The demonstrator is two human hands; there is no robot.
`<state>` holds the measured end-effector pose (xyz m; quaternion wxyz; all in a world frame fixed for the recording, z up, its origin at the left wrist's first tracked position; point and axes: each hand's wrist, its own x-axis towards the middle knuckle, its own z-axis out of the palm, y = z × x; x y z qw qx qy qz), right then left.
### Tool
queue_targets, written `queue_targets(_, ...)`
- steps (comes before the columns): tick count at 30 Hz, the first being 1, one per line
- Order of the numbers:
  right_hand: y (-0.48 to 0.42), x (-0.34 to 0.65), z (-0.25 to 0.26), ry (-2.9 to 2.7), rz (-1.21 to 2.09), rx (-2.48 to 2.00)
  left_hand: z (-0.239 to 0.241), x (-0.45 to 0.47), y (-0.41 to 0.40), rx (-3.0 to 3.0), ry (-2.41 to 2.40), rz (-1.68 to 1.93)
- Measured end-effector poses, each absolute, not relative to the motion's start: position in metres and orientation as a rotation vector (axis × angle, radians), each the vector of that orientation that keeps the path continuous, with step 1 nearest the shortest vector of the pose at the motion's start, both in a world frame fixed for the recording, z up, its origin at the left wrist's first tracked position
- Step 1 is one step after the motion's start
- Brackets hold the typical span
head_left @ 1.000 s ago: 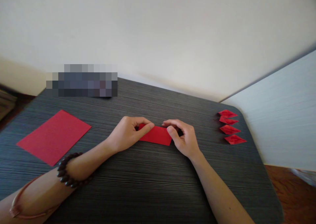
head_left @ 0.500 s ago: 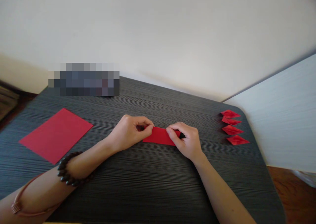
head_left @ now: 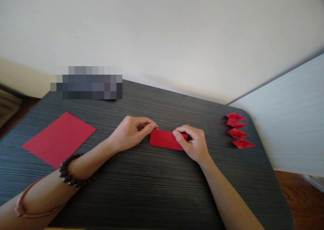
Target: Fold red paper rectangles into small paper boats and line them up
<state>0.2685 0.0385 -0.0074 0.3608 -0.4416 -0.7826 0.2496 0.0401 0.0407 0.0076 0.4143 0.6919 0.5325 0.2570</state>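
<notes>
A small folded red paper strip (head_left: 165, 139) lies flat near the middle of a dark striped table (head_left: 157, 189). My left hand (head_left: 133, 132) has its fingers curled and pinched on the strip's left end. At the strip's right end my right hand (head_left: 193, 144) pinches the paper with thumb and fingers. A beaded bracelet and a thin bangle are on my left forearm.
A larger red sheet (head_left: 60, 138) lies flat at the table's left. Several small folded red paper pieces (head_left: 238, 130) sit in a column near the right edge. A blurred dark object (head_left: 87, 86) is at the back left. A pale panel (head_left: 291, 122) stands to the right.
Both hands and the red strip have shifted slightly to the right. The strip now shows more of its length between the two hands.
</notes>
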Motion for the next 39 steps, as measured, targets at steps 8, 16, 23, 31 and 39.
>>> queue_targets(8,0.032,0.254,-0.006,-2.155,0.557,-1.055,0.005,0.048,0.032,1.92,1.269,0.624)
queue_targets(16,0.04,0.264,-0.006,-2.235,0.481,-1.085,0.007,0.046,0.032,1.86,1.364,0.648)
queue_targets(23,0.049,0.284,-0.006,-2.154,0.532,-1.215,0.009,0.042,0.037,1.788,1.43,0.674)
queue_targets(31,0.039,0.266,-0.006,-2.109,0.684,-1.2,0.009,0.045,0.036,1.758,1.379,0.675)
queue_targets(39,0.046,0.278,-0.011,-1.985,0.717,-1.294,0.01,0.043,0.039,1.749,1.452,0.67)
